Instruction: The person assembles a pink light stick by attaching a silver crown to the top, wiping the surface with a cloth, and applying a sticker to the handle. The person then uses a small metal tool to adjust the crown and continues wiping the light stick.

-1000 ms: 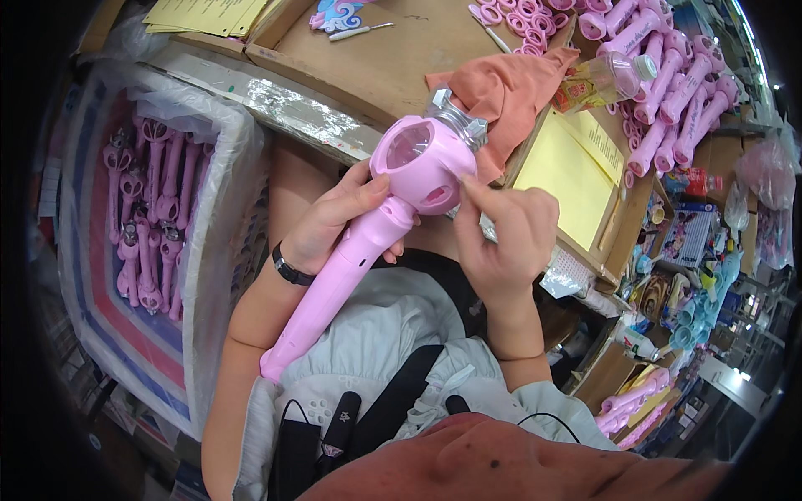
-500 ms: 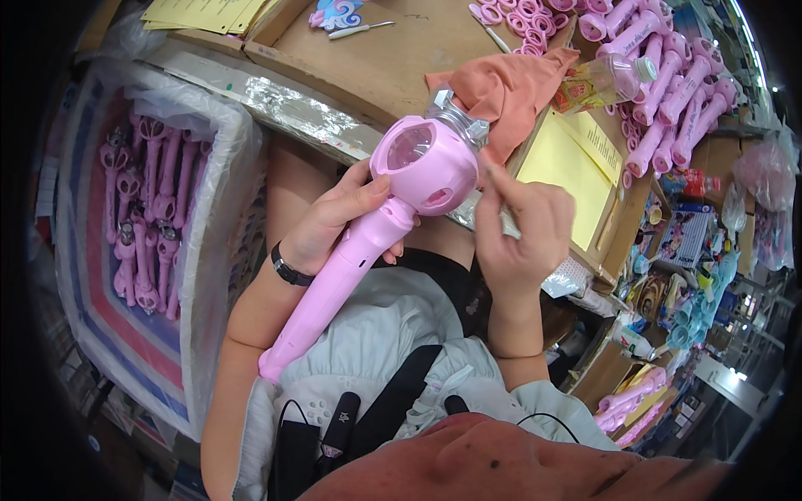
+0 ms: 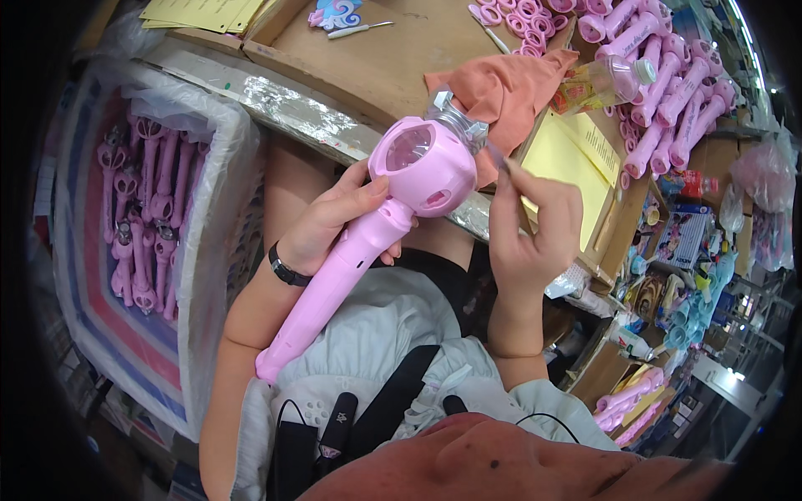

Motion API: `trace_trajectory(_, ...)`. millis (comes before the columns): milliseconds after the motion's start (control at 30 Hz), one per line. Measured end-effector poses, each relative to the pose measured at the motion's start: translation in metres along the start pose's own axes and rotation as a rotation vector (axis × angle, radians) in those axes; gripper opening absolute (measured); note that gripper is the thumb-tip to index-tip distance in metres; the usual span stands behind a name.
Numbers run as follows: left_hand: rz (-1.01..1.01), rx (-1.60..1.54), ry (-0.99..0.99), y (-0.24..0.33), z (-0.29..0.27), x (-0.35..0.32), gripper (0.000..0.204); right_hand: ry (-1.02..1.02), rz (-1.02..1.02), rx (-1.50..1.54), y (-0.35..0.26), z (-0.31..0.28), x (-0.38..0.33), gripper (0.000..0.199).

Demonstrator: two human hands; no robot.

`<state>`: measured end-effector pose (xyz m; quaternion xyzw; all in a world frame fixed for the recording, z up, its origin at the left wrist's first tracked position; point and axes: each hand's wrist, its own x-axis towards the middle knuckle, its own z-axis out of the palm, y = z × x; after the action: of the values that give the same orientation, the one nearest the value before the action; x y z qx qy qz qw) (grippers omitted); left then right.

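Observation:
My left hand (image 3: 338,219) is wrapped round the neck of a pink toy wand (image 3: 322,292), just below its round head. The wand lies slanted across my lap, its handle end against my left arm. Its head has oval openings, the larger showing a clear part inside, and a silvery faceted crown (image 3: 455,117) on top. To the right of the head, my right hand (image 3: 539,221) is closed in a pinch, apart from the wand. Something small and dark shows blurred at its fingertips; I cannot make out what it is. Behind the crown lies a crumpled orange cloth (image 3: 510,88).
At left stands a plastic-lined basket (image 3: 213,217) of pink wands. The wooden tray (image 3: 334,71) on the bench holds a small screwdriver (image 3: 359,31) and pink rings (image 3: 526,25). Yellow sheets (image 3: 564,179), a clear bottle (image 3: 614,81) and piled pink handles (image 3: 685,92) are at right.
My right hand has drawn back slightly to the right from the wand's head, and the small dark thing at its fingertips now shows more. My left hand and the wand have hardly moved.

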<state>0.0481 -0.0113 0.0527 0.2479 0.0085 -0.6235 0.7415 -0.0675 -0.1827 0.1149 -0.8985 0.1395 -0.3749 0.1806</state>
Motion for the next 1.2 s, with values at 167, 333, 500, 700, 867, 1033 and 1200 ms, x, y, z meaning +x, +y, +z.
trace_trajectory(167, 0.01, -0.005, -0.008, -0.001, -0.001, 0.0, 0.053, -0.038, 0.031, 0.142, -0.007, 0.005, -0.007, 0.024)
trace_trajectory(333, 0.006, 0.015, -0.006, 0.0, -0.001, 0.0, 0.054, -0.068, -0.02, 0.127, -0.008, 0.005, -0.004, 0.025)
trace_trajectory(500, 0.016, 0.022, -0.005, 0.0, 0.002, 0.0, 0.054, -0.094, -0.012, 0.146, -0.009, 0.005, -0.001, 0.025)
trace_trajectory(700, 0.014, 0.019, 0.004, -0.001, 0.002, 0.001, 0.055, -0.049, 0.002, 0.119, -0.009, 0.01, -0.003, 0.024)
trace_trajectory(867, 0.016, 0.005, 0.011, -0.002, 0.0, 0.0, 0.057, -0.072, -0.005, 0.105, -0.012, 0.006, -0.003, 0.023)
trace_trajectory(1033, 0.008, 0.004, -0.001, -0.001, 0.0, 0.001, 0.057, -0.093, -0.002, 0.126, -0.011, 0.004, -0.003, 0.021)
trace_trajectory(1200, 0.008, 0.004, 0.023, -0.001, 0.0, 0.001, 0.056, -0.075, 0.005, 0.136, -0.01, 0.008, -0.005, 0.021)
